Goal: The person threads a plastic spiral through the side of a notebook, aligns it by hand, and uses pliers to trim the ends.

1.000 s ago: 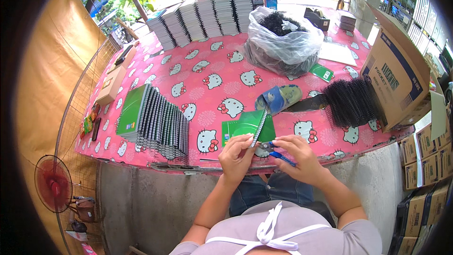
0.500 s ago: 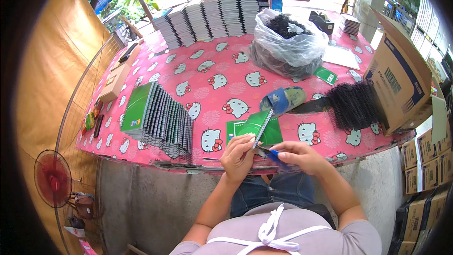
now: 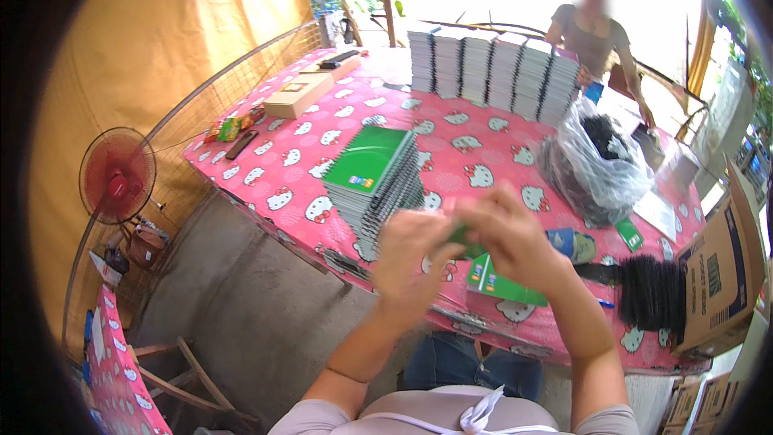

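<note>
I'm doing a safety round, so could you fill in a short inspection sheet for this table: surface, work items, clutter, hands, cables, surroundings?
Surface: table with a pink patterned cover.
Work items: stack of green spiral-bound notebooks; green notebook lying near the right forearm; black coils in a bundle.
Clutter: blue slipper; snack packets; dark oblong item.
Hands: left hand and right hand raised close together at a small green item; fingers too blurred to judge the grip.
Cables: none clearly made out.
Surroundings: red fan at left; open cardboard box at right; another person across the table.
</note>
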`<act>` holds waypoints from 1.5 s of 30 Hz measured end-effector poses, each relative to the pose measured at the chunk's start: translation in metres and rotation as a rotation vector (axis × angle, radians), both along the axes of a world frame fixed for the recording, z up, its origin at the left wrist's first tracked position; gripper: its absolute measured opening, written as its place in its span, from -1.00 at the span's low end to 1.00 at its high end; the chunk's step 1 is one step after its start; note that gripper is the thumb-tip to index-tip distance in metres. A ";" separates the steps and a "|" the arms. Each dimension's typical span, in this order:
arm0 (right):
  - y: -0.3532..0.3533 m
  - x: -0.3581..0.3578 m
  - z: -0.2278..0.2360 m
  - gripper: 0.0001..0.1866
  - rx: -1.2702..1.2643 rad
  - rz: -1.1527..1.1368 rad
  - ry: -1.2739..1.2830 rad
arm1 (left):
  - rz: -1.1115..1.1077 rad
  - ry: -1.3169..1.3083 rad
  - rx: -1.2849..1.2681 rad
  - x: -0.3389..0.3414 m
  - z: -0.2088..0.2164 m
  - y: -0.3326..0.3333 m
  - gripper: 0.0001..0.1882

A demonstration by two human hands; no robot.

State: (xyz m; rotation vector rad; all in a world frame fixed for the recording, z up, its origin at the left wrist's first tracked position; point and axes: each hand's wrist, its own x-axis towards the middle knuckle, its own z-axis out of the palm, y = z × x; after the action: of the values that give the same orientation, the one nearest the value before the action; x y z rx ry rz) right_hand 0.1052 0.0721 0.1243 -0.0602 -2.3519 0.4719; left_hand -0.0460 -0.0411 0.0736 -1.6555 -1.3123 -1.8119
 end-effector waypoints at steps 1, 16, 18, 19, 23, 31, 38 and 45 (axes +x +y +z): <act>0.013 -0.022 0.010 -0.47 0.079 -0.007 0.229 | 0.161 -0.138 0.025 -0.014 0.004 -0.005 -0.66; 0.078 -0.169 -0.042 -0.53 -0.276 -0.287 0.385 | 0.273 -0.668 0.044 -0.122 0.006 0.053 -0.52; 0.056 -0.119 -0.038 -0.49 -0.303 -0.301 0.368 | 0.257 -0.636 0.161 -0.129 0.002 0.033 -0.52; 0.047 -0.085 -0.042 -0.49 -0.247 -0.306 0.344 | 0.260 -0.618 0.224 -0.131 -0.001 0.019 -0.51; 0.037 0.078 -0.106 -0.58 -0.484 -0.878 -0.006 | 0.244 -0.571 0.465 -0.076 0.017 -0.033 -0.63; 0.015 0.120 -0.201 -0.57 -1.065 -0.810 0.149 | -0.229 -0.510 -0.299 0.026 -0.019 -0.021 -0.60; 0.000 0.110 -0.151 -0.70 -0.737 -0.876 0.168 | -0.292 -0.852 -0.492 0.026 -0.054 -0.025 -0.38; -0.017 0.068 -0.143 -0.73 -0.735 -0.571 0.210 | -0.172 -0.157 -0.535 0.073 -0.094 0.039 -0.28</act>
State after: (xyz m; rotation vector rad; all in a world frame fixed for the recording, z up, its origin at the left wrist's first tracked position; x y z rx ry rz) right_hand 0.1729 0.0554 -0.0184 -0.9410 -1.7346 0.9583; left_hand 0.0266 -0.0020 -0.0200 -1.9701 -1.9049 -1.8188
